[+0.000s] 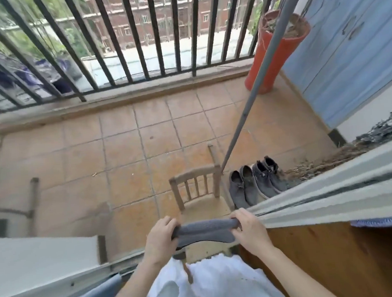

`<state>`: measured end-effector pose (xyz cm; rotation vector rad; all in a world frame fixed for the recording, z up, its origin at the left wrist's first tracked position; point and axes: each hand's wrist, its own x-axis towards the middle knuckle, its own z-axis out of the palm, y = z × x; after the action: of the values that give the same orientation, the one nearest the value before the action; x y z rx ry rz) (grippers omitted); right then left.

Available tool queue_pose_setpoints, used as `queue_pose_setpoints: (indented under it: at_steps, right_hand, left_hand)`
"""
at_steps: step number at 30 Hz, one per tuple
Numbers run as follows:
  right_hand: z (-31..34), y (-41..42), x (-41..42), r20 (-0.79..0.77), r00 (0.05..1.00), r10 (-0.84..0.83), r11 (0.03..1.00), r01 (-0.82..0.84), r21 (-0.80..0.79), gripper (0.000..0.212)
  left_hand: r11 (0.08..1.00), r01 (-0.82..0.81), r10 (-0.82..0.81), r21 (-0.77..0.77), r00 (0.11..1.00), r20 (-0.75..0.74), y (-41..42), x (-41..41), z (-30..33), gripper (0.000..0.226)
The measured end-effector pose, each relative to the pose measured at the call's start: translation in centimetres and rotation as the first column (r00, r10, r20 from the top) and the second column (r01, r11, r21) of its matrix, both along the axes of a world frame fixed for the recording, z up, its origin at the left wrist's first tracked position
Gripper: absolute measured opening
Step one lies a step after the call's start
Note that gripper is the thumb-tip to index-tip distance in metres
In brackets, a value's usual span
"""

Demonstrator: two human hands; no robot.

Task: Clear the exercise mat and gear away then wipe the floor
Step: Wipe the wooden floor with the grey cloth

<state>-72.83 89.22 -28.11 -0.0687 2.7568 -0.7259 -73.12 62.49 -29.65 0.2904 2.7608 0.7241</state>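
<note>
Balcony doorway, tiled floor (125,154) ahead. Left hand (161,236) and right hand (249,230) each clamp an end of a grey cloth (205,230), stretched between them over a wooden chair (198,195). No mat visible, so likely the wiping step; next the cloth must go down to the tiles. Shoes (254,183) and a pole (251,92) crowd the floor's right edge; left and middle look open up to the railing (120,37).

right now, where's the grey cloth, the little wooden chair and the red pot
grey cloth (205,232): head view, middle of the cloth between the two hands
wooden chair (194,173): head view, top rail of the backrest
red pot (267,56): head view, middle of its outer wall
</note>
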Motion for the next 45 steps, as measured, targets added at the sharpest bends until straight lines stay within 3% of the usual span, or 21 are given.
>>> queue_pose_setpoints:
  at_steps: [7, 12, 20, 26, 29, 33, 36, 39, 41, 45]
  right_hand:
    - [-7.7, 0.2, -3.1, 0.17, 0.985, 0.034, 0.996, -0.019, -0.091, 0.02]
    - [-14.2, 0.5, -3.0, 0.233, 0.971, 0.06, 0.998, -0.052, -0.042, 0.022]
    - [-21.3, 1.6, -4.7, 0.228, 0.974, 0.014, 0.999, -0.005, -0.036, 0.028]
    - [-25.1, 2.2, -6.2, 0.19, 0.969, 0.16, 0.987, -0.155, -0.038, 0.02]
    - [-25.6, 2.3, -6.6, 0.156, 0.978, 0.139, 0.99, -0.135, -0.038, 0.019]
    - [-24.8, 2.0, -6.8, 0.146, 0.981, 0.127, 0.989, -0.114, -0.096, 0.023]
    - [-23.9, 1.4, -6.7, 0.136, 0.984, 0.119, 0.973, -0.088, -0.213, 0.031]
    - [-23.7, 1.2, -6.8, 0.097, 0.994, 0.052, 0.954, -0.021, -0.3, 0.032]
    - [-24.0, 1.3, -7.4, 0.073, 0.997, 0.029, 0.959, -0.007, -0.283, 0.03]
    - [-25.3, 2.3, -8.7, -0.03, 0.996, 0.079, 0.989, -0.083, -0.123, 0.033]
  left_hand:
    - [0.989, -0.143, 0.145, -0.034, 0.988, 0.054, 1.9, 1.1, -6.0, 0.04]
    - [0.971, -0.236, 0.238, -0.033, 0.962, 0.136, 2.2, 1.8, -12.9, 0.035]
    - [0.961, -0.275, 0.268, -0.003, 0.934, 0.235, 2.2, 0.1, -21.5, 0.02]
    - [0.963, -0.269, 0.266, -0.021, 0.933, 0.243, 3.9, -0.9, -25.6, 0.018]
    - [0.976, -0.21, 0.217, -0.056, 0.925, 0.313, 5.9, -1.1, -26.6, 0.03]
    - [0.988, -0.143, 0.157, -0.066, 0.9, 0.406, 8.0, -0.8, -27.3, 0.071]
    - [0.989, -0.091, 0.125, -0.12, 0.942, 0.313, 8.5, -0.5, -27.5, 0.085]
    - [0.968, -0.154, 0.181, -0.196, 0.976, 0.125, 7.7, -1.4, -27.8, 0.047]
    - [0.965, -0.163, 0.18, -0.204, 0.981, 0.071, 6.6, -2.5, -27.6, 0.036]
    - [0.967, -0.159, 0.157, -0.198, 0.987, -0.026, 5.5, -4.5, -27.1, 0.041]
